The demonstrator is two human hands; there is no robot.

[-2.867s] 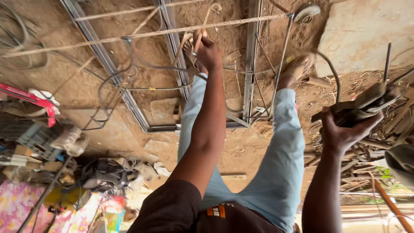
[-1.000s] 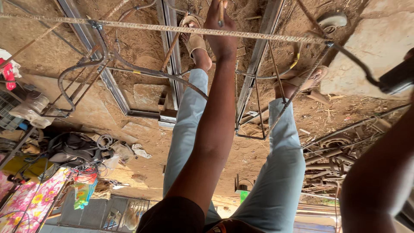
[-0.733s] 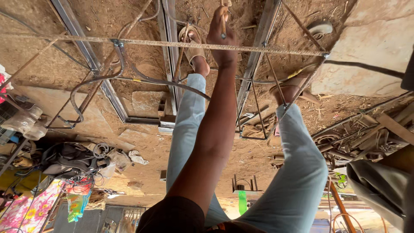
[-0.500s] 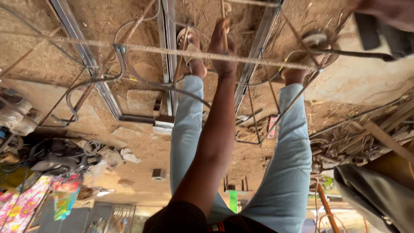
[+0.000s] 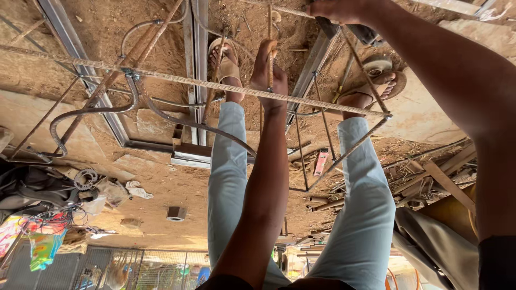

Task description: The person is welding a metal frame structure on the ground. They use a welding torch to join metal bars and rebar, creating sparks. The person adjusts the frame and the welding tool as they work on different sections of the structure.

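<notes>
Basically a welded rebar frame (image 5: 226, 86) stands on the dirt floor (image 5: 161, 177) between the person's feet; judged stiff, heavy-ish, ribbed so grippy, rusty, best held on a bar away from joints. Left hand (image 5: 270, 75) is closed around an upright rod (image 5: 270, 27) of it. Right hand (image 5: 338, 9) is clenched on a dark tool (image 5: 365, 33) at the top edge, kind unclear.

A toothed gear (image 5: 84, 179) lies on the dirt floor (image 5: 161, 215) beside crumpled rags (image 5: 137, 189), near what may be tangled wires (image 5: 45, 221).
</notes>
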